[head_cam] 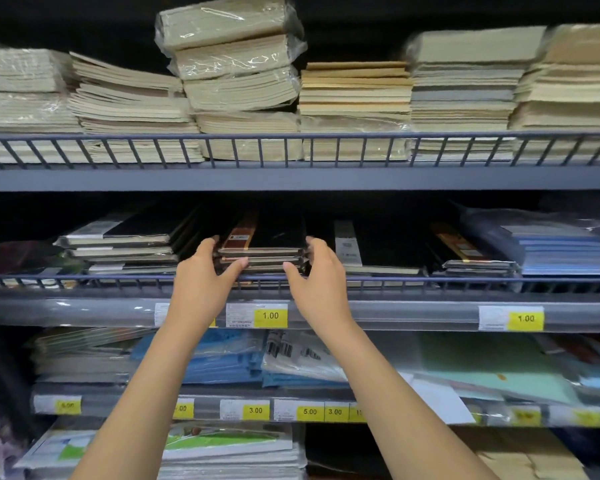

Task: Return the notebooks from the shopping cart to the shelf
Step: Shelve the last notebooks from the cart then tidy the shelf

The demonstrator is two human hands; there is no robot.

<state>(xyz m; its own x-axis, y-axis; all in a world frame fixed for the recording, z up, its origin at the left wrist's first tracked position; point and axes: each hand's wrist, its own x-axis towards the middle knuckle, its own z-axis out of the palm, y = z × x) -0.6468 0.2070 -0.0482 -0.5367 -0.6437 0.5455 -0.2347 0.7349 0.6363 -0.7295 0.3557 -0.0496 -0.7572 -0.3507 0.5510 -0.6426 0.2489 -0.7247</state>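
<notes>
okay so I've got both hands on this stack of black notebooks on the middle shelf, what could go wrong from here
1. The black notebooks are several loose books held only at the sides by the left hand and right hand, so one might slip out.
2. The wire rail crosses right in front; lower books could catch on it.
3. Neighbouring stacks sit close and may get nudged.

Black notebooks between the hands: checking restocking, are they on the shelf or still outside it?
On it: the black notebooks lie stacked flat behind the shelf rail.
</notes>
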